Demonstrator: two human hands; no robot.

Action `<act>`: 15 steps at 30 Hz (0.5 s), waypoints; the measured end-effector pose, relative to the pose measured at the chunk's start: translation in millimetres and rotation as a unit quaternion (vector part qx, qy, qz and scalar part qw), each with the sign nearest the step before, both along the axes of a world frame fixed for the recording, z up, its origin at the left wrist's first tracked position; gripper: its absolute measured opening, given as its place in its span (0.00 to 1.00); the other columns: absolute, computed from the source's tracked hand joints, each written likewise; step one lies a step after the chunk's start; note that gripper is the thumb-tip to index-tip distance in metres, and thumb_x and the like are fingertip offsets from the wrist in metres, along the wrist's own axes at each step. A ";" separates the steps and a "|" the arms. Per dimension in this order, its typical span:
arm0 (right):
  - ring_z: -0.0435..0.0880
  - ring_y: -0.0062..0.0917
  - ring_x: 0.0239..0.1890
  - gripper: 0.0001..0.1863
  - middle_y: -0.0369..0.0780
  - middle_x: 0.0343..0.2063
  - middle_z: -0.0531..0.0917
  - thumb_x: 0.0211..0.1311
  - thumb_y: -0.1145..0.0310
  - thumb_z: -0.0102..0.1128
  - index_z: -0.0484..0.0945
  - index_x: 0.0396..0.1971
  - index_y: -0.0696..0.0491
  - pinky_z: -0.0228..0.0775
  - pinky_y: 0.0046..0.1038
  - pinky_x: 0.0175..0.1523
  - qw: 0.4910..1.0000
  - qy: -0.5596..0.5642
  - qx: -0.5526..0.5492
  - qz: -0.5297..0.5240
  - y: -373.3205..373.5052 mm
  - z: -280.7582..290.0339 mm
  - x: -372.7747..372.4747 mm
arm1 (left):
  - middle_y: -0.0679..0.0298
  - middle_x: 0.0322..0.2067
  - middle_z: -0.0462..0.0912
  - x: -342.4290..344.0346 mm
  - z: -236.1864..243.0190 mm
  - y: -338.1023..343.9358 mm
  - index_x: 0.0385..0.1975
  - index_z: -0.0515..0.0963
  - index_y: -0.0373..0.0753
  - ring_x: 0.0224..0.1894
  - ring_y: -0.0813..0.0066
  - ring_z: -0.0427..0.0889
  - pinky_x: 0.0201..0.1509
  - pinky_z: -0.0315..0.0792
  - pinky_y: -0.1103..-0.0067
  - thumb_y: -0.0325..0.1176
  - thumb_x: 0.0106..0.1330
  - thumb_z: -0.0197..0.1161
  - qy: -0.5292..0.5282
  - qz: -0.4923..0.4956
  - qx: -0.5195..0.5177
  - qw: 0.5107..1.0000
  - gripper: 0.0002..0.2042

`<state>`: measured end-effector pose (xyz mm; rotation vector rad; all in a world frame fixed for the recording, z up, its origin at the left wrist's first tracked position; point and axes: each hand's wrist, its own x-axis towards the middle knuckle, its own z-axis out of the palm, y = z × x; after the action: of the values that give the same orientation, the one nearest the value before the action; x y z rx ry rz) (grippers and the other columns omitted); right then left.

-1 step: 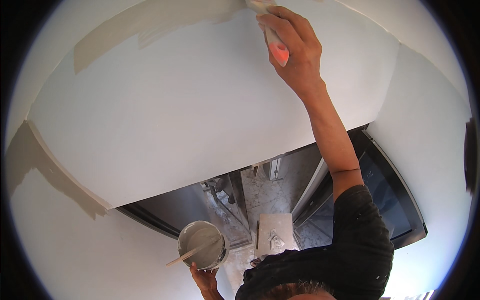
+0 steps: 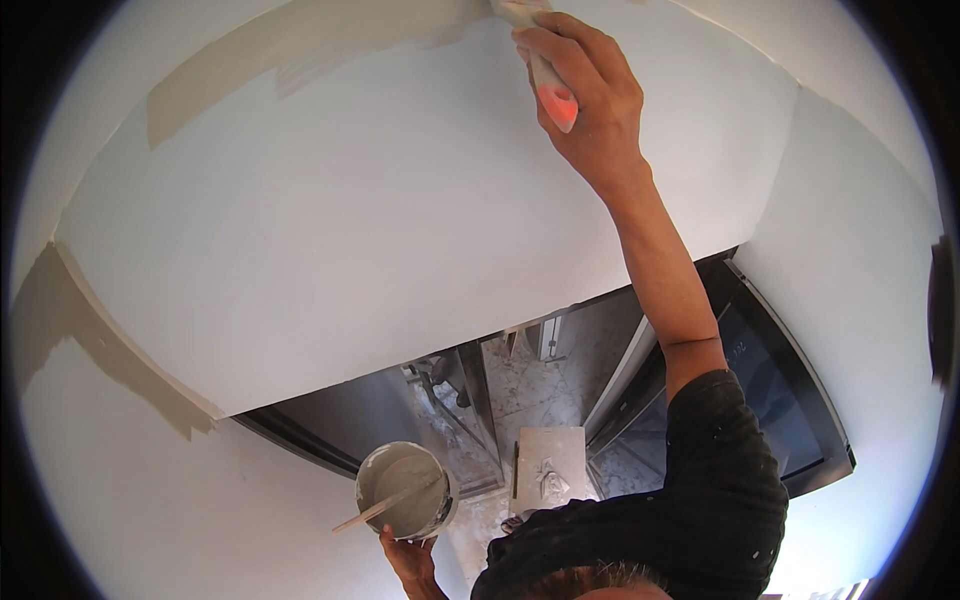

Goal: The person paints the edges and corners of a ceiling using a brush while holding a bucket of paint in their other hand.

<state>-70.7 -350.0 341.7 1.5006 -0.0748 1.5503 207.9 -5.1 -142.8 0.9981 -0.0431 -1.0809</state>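
My right hand (image 2: 598, 95) is raised to the top of the pale wall (image 2: 350, 230), closed round a paintbrush (image 2: 556, 98). Its handle is light with an orange-red end, and the bristles are largely cut off by the upper edge. Leftward from the brush runs a greyish-beige coated band (image 2: 225, 75) along the wall's upper edge. Low on the left, my left hand (image 2: 408, 562) holds a bucket (image 2: 368, 482) from below and the near side; some of its fingers are hidden. Grey-beige coating (image 2: 410, 515) fills part of the bucket. A wooden stick (image 2: 378, 508) lies slantwise across it.
Below the wall is a dark-framed opening (image 2: 482, 400) with a dusty tiled floor (image 2: 530, 385) beyond. A dark-framed glass panel (image 2: 765, 380) stands at the right. A light board (image 2: 565, 450) with a crumpled item is below me. More coating (image 2: 115, 350) covers the left wall corner.
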 end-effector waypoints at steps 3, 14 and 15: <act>0.85 0.30 0.44 0.19 0.45 0.48 0.82 0.54 0.83 0.67 0.81 0.48 0.55 0.86 0.23 0.40 1.000 -0.011 0.002 -0.003 4.3 -0.8 -0.2 | 0.52 0.67 0.66 0.3 0.6 -0.2 0.71 0.60 0.46 0.63 0.49 0.74 0.58 0.78 0.49 0.58 0.59 0.66 0.002 0.005 0.002 1.000 0.42; 0.85 0.32 0.46 0.20 0.45 0.49 0.82 0.53 0.83 0.68 0.81 0.48 0.54 0.87 0.27 0.42 0.999 -0.023 0.026 -0.021 5.4 -4.5 -3.9 | 0.53 0.70 0.61 -0.4 0.1 1.0 0.74 0.56 0.45 0.67 0.47 0.69 0.57 0.74 0.50 0.62 0.58 0.64 -0.019 -0.010 0.002 1.000 0.47; 0.84 0.32 0.46 0.20 0.45 0.49 0.82 0.53 0.83 0.68 0.80 0.48 0.54 0.87 0.27 0.43 0.999 -0.024 0.032 -0.022 6.5 -5.0 -3.9 | 0.53 0.70 0.61 -0.3 0.3 1.3 0.74 0.56 0.45 0.67 0.47 0.69 0.57 0.74 0.50 0.62 0.57 0.64 -0.020 -0.010 0.002 1.000 0.47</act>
<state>-74.6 -343.6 336.7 1.5029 -0.1847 1.5616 207.6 -3.8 -142.4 1.0255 -0.0836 -1.0796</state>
